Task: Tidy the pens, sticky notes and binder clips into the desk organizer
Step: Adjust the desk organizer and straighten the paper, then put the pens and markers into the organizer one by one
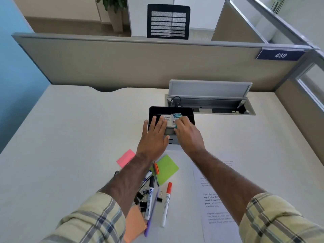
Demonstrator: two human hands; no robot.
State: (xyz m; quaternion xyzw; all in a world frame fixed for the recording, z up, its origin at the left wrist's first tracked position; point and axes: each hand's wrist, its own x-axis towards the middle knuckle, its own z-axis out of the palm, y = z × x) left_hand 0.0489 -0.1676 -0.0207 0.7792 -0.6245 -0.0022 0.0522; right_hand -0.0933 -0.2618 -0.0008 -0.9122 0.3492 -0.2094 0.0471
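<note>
Two forearms in pale yellow plaid sleeves [84, 220] reach forward over a white desk [70, 137]. Nearest, below the left wrist, lies an orange sticky-note pad [134, 225]. Just beyond it is a loose pile: a slim purple pen [152, 209], a white marker with a black cap [150, 197], a white marker with a red cap [167, 202] and several black binder clips [142, 200]. A printed white sheet [217, 204] lies under the right forearm.

Closer to the hands, between the two wrists, a lime green sticky note [167, 168] has an orange-clipped pen [156, 168] across its edge. A pink sticky note [125, 157] sits just left of the left wrist.

The left hand [154, 139] lies flat, fingers straight and spread, on the front left of a black plastic desk organizer [171, 110], fingertips at a white box printed "camlin" [167, 120]. The right hand [188, 135], just beside it, curls its fingers around a small teal object [176, 126] at the organizer's front; what it is cannot be told. A small teal box [176, 116] stands in the organizer just past the right fingertips.

Beyond the hands are an open grey cable hatch [210, 88], a beige partition [122, 64] with a blue plate reading 439 [280, 55], and a black mesh chair [168, 21].
</note>
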